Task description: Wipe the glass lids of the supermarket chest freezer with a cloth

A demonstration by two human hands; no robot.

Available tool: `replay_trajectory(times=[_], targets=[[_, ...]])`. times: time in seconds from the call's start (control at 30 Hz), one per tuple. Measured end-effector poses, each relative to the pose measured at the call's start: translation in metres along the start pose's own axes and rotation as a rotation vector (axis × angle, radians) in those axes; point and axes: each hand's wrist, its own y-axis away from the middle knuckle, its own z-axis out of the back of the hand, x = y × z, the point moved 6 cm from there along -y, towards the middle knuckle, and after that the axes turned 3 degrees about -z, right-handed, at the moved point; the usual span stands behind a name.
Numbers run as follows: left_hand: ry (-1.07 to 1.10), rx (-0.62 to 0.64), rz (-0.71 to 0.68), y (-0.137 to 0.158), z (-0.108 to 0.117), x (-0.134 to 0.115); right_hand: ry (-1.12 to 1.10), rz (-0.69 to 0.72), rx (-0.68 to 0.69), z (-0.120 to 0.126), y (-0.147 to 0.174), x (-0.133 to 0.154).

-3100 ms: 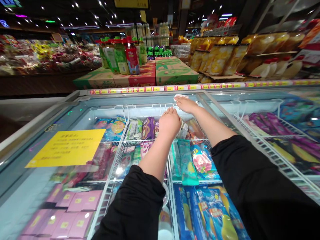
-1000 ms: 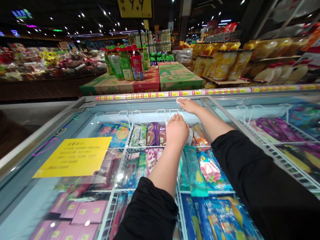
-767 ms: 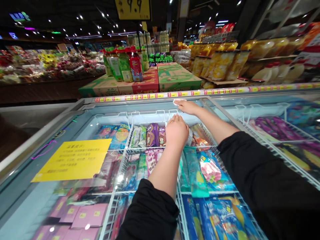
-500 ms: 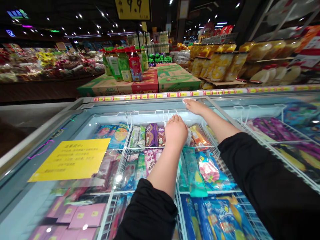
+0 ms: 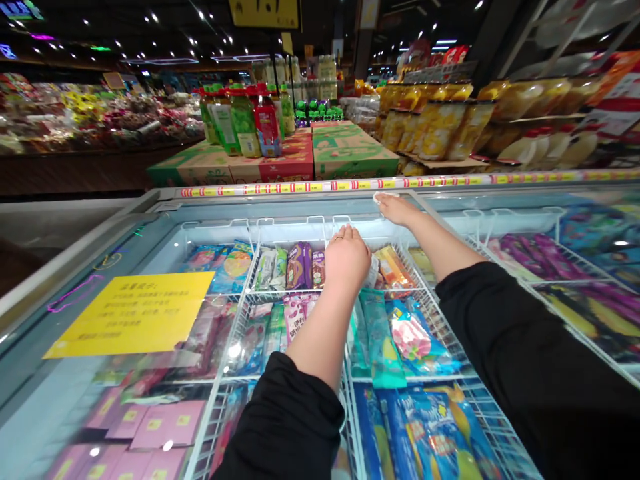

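In the head view my right hand reaches to the far edge of a chest freezer. Under its fingertips is a small white cloth, pressed near the freezer's rear rim. My left hand lies palm down, fingers stretched out, apparently on the clear glass lid over the baskets; a ring shows on one finger. Below it are white wire baskets of wrapped ice creams, among them purple packets, teal packets and blue bags.
A yellow notice is on the glass at left. Along the rear rim runs a price-label strip. Behind stand cartons, drink bottles and jars of yellow fruit. Pink boxes lie at lower left.
My right hand has slid a little to the right along the rear rim with the white cloth. My left hand stays almost in place, and the view has shifted slightly.
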Motion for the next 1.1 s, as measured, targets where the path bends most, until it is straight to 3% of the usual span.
replay_trajectory(times=[0.17, 0.4, 0.53, 0.7, 0.97, 1.1], targets=[[0.005, 0.009, 0.012, -0.001, 0.000, 0.000, 0.011, 0.014, 0.052, -0.001, -0.017, 0.018], [0.001, 0.000, 0.009, 0.000, 0.001, 0.001, -0.069, 0.239, 0.097, 0.003, 0.028, 0.006], [-0.011, 0.005, 0.004, -0.001, 0.000, 0.001, -0.033, 0.144, 0.065, 0.003, 0.020, -0.006], [-0.024, 0.013, 0.008, -0.002, -0.001, 0.002, -0.010, 0.062, 0.039, -0.002, -0.005, 0.004], [-0.021, 0.004, -0.010, -0.001, -0.002, 0.001, -0.136, 0.299, 0.103, 0.004, 0.043, 0.001], [-0.029, 0.017, -0.011, -0.002, -0.001, 0.001, -0.070, 0.150, 0.129, 0.001, 0.034, -0.009]])
